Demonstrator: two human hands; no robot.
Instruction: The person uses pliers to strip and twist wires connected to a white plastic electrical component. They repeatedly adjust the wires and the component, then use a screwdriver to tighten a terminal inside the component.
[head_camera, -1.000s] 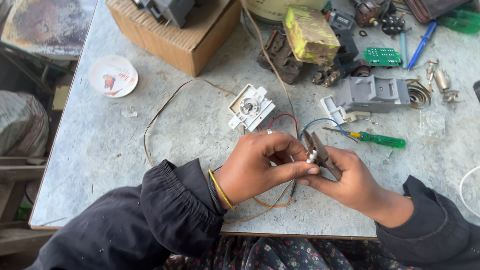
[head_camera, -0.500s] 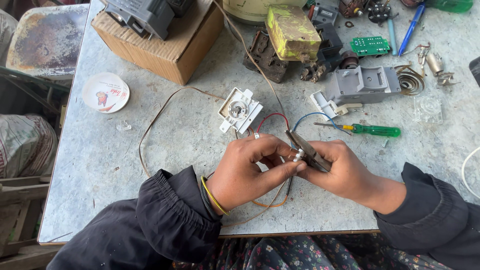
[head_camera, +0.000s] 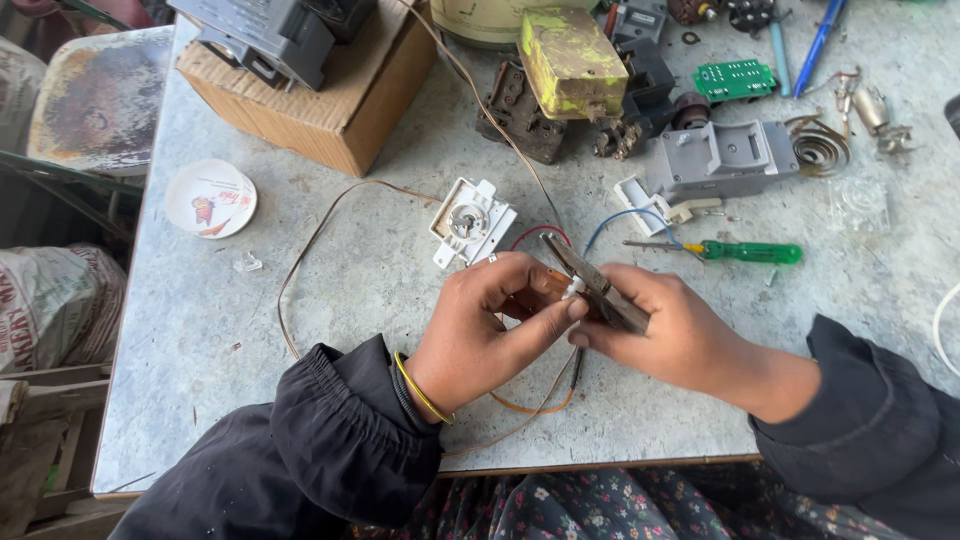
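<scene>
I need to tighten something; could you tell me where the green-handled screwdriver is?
The green-handled screwdriver lies on the table, just beyond the right hand, below the grey housing.

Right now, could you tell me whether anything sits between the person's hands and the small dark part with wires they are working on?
Nothing visible does. The left hand and the right hand both already touch the small dark part, fingertips meeting at its white connector end. Its wires trail underneath, not blocking either hand.
</scene>
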